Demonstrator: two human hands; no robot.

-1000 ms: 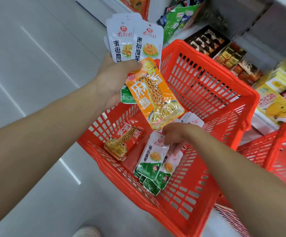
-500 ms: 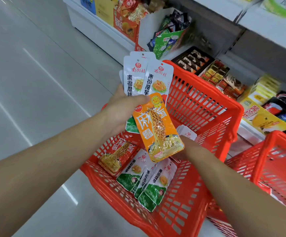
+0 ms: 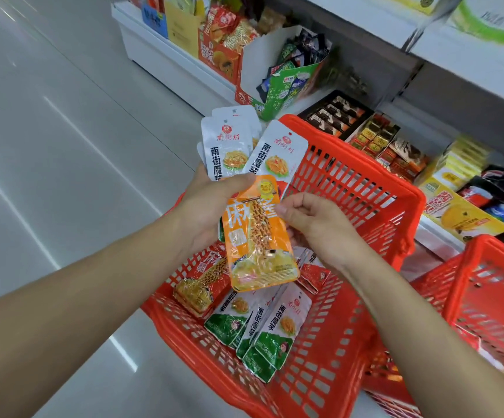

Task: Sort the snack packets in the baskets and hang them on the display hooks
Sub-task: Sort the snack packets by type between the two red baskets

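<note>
My left hand (image 3: 211, 206) grips a fan of white snack packets (image 3: 235, 146) and, in front of them, an orange packet (image 3: 256, 236), all held above a red basket (image 3: 365, 188). At the orange packet's right edge is my right hand (image 3: 314, 224), fingers curled and fingertips touching the packet. In the basket lie several white-and-green packets (image 3: 263, 330), a red packet of yellow snacks (image 3: 202, 285) at the left, and a white-and-red packet (image 3: 312, 270) partly hidden under my right wrist.
A second red basket (image 3: 486, 291) stands at the right, overlapping the first. Low shelves with boxed snacks (image 3: 374, 137) and a white-green display carton (image 3: 287, 76) run along the back. Grey tiled floor (image 3: 63, 146) lies to the left.
My right hand has come up out of the basket to the orange packet's right edge. The view has tilted up, showing more of the shelves. My left hand keeps its packets.
</note>
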